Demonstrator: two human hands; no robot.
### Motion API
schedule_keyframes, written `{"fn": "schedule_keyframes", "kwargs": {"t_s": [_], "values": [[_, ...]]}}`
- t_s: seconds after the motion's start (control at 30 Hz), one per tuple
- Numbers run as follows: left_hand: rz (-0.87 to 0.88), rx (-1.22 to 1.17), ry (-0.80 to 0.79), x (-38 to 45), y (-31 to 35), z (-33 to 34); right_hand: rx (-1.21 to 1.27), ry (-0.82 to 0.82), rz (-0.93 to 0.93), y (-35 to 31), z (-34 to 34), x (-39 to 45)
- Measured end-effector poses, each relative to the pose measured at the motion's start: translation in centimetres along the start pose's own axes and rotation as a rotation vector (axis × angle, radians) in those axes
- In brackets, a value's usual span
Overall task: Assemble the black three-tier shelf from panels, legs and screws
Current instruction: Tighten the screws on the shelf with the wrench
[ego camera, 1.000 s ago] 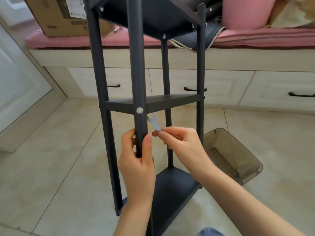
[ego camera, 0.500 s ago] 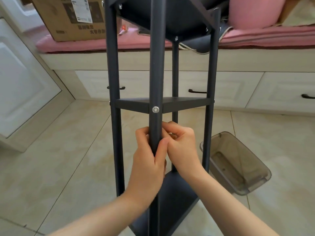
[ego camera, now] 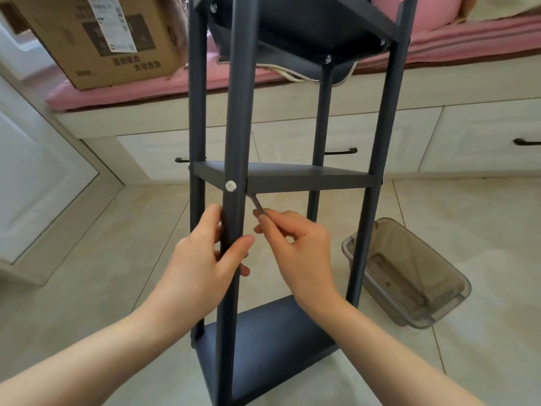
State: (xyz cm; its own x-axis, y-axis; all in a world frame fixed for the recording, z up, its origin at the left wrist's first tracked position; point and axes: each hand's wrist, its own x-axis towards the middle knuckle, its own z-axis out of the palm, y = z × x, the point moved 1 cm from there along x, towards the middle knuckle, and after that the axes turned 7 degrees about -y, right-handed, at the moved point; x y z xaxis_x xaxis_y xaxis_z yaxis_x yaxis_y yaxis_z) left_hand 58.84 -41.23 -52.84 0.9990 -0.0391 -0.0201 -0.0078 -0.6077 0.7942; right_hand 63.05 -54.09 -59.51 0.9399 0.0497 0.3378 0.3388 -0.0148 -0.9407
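The black three-tier shelf, built of dark flat panels and four round legs, stands upright on the pale tiled floor in front of a white drawer unit topped with a pink cushion. The left hand grips the nearest round black leg below the middle panel, thumb on the leg's right side and fingers curled round its left. A silver round-headed screw sits in that leg at the level of the middle panel. The right hand is just right of the leg, its thumb and forefinger pinched together on a small flat grey metal wrench, whose upper end reaches up to the underside of the middle panel beside the leg; whether it touches a fastener there cannot be told. A brown cardboard box with a printed label lies on the cushion at upper left. A smoky translucent plastic bin lies tilted on the floor just beside the shelf's right front leg.
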Motion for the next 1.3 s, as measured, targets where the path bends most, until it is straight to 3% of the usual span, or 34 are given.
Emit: {"fn": "schedule_keyframes", "kwargs": {"t_s": [0.43, 0.93, 1.1, 1.3], "values": [[-0.011, 0.018, -0.074, 0.3, 0.7, 0.2, -0.12, 0.202, -0.277, 1.3, 0.3, 1.8], [0.026, 0.008, -0.119, 1.0, 0.5, 0.0, -0.254, 0.197, -0.385, 1.6, 2.2, 4.3], [0.013, -0.004, -0.115, 1.1, 0.4, -0.4, -0.215, 0.163, -0.291, 1.8, 1.4, 3.3], [-0.016, -0.03, -0.114, 1.3, 0.2, -0.9, -0.041, -0.009, -0.092, 1.1, -0.8, 2.5]]}}
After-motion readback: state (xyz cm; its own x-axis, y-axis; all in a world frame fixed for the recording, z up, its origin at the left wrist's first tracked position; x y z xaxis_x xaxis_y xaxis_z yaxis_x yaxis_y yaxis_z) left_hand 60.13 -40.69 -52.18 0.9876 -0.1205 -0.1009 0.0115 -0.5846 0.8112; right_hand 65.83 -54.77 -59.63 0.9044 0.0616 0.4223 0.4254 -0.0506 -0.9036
